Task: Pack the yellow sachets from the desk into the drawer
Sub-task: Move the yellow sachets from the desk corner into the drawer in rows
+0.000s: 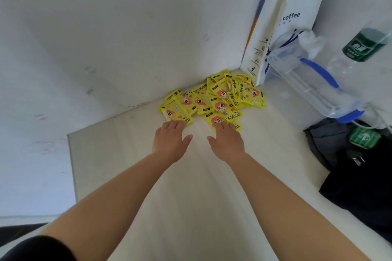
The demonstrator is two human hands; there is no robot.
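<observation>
the pale bench (191, 186) carries one heap of yellow sachets (214, 99) in its far corner against the wall, too overlapped to count. two bare hands reach there: left hand (169, 140) and right hand (228, 141), each grip spread flat, fingertips touching the heap's nearest sachets, clasping nothing.
</observation>
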